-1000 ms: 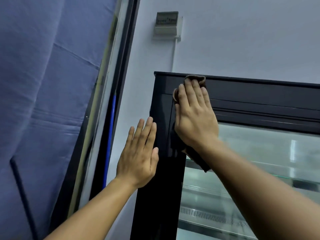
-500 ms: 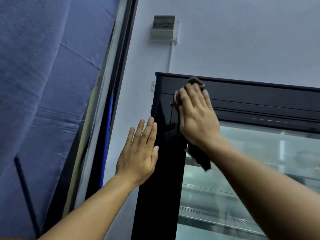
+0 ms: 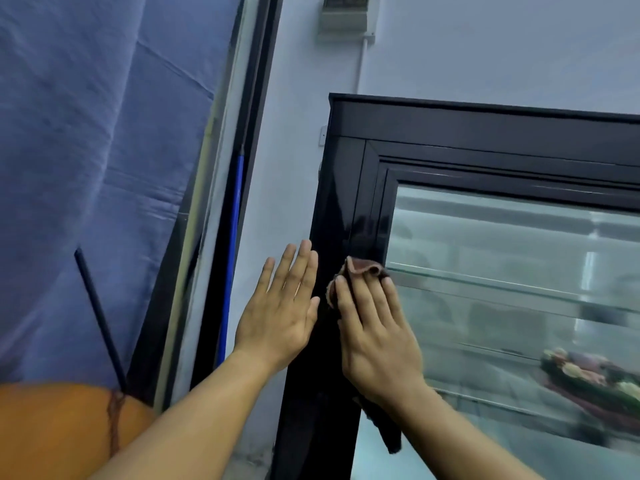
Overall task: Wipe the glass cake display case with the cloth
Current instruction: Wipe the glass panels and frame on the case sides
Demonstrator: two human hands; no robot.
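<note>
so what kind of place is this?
Likely a bakery or cafe. A black-framed glass display case holds a decorated cake on a shelf, and the right hand presses a cloth to its frame. Plain wall behind.

Brown cloth (image 3: pixel 363 266), glossy black display case (image 3: pixel 485 133).

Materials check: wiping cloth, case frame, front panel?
Cloth: soft brown fabric, likely microfibre; folds and hangs limp under right hand.
Frame: glossy black, metal or plastic unclear; mirror-like reflections.
Front panel: clear glass; shelves visible through it.
</note>
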